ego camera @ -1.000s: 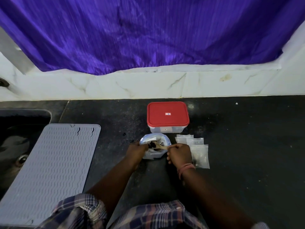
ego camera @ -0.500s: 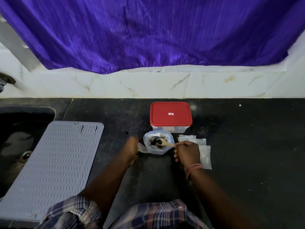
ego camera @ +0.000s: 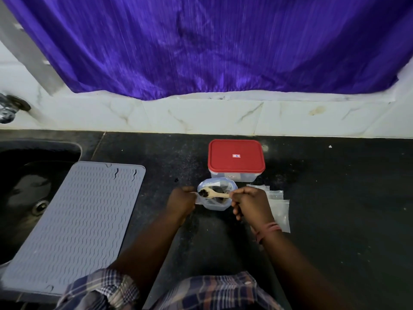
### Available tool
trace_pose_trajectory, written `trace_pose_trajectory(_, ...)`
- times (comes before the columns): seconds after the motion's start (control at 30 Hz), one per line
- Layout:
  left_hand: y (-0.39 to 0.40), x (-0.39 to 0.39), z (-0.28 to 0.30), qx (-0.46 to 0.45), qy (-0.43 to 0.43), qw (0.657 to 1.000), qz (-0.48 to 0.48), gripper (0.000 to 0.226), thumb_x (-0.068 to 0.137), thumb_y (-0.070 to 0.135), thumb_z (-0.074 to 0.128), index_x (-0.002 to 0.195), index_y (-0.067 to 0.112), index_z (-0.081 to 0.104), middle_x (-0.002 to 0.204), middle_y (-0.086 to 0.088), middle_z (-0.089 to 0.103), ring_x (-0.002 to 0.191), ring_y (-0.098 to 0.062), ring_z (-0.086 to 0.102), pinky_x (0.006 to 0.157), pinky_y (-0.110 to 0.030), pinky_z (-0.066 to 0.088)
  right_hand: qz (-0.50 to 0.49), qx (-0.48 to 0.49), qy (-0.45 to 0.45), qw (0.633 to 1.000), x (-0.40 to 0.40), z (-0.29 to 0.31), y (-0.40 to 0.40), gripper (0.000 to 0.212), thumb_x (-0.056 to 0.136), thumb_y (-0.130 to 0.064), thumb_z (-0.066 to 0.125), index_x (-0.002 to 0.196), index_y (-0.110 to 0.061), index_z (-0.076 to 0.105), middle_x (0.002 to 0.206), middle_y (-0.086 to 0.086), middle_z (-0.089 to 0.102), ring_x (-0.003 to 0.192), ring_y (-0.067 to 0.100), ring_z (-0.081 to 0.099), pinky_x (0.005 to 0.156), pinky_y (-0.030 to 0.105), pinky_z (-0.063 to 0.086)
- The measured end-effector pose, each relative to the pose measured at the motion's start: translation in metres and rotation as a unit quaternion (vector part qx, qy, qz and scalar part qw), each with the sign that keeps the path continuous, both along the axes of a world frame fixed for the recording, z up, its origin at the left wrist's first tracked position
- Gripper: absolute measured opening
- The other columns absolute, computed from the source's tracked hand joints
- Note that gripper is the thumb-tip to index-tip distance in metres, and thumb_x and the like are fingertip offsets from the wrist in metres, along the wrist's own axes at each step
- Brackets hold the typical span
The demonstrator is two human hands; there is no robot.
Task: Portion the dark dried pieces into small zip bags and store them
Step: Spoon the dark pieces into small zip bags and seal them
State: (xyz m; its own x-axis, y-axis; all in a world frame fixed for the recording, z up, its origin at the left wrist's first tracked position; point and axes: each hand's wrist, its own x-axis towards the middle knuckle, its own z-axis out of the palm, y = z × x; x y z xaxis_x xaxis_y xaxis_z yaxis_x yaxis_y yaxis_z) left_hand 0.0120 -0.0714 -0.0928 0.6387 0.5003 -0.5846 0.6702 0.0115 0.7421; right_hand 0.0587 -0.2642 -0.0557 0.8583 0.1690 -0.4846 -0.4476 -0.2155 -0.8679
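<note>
Here, right fingers (ego camera: 237, 196) grip a wooden spoon (ego camera: 214, 193); left fingers (ego camera: 190, 194) pinch a bag (ego camera: 218, 204) on black counter (ego camera: 324, 198)

The right hand (ego camera: 250, 203) covers the end of the wooden spoon (ego camera: 214, 193) handle — its grip there is unseen. The left hand (ego camera: 181, 202) hides the edge of the small bag it pinches. The dark pieces (ego camera: 203, 193) are too small to identify. The sink (ego camera: 26, 198) and the tap (ego camera: 9, 107) run off the left edge — the purple curtain (ego camera: 212, 45) is blurred
</note>
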Motion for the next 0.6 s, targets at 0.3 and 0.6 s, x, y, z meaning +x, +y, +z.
trace_pose_trajectory(0.3, -0.002, -0.007, 0.015, 0.168, -0.052, 0.984, 0.02, 0.007, 0.09, 0.02, 0.073, 0.085, 0.02, 0.078, 0.064, 0.001, 0.074, 0.058, -0.012, 0.071, 0.056, -0.024, 0.05, 0.024, -0.014, -0.04, 0.999, -0.002, 0.003, 0.007, 0.013, 0.089, -0.004, 0.062, 0.08, -0.004, 0.072, 0.06, 0.01, 0.063, 0.045, 0.02, 0.053, 0.04, 0.027, 0.041)
trace_pose_trajectory(0.6, -0.005, 0.001, 0.018, 0.164, 0.014, 0.985, -0.053, 0.032, 0.104, 0.024, 0.049, 0.094, 0.01, 0.076, 0.074, -0.011, 0.075, 0.06, -0.019, 0.072, 0.053, -0.026, 0.053, 0.043, -0.105, -0.127, 0.985, -0.004, 0.005, 0.013, 0.019, 0.085, -0.017, 0.059, 0.072, -0.02, 0.073, 0.06, 0.002, 0.069, 0.049, 0.018, 0.064, 0.051, 0.033, 0.054)
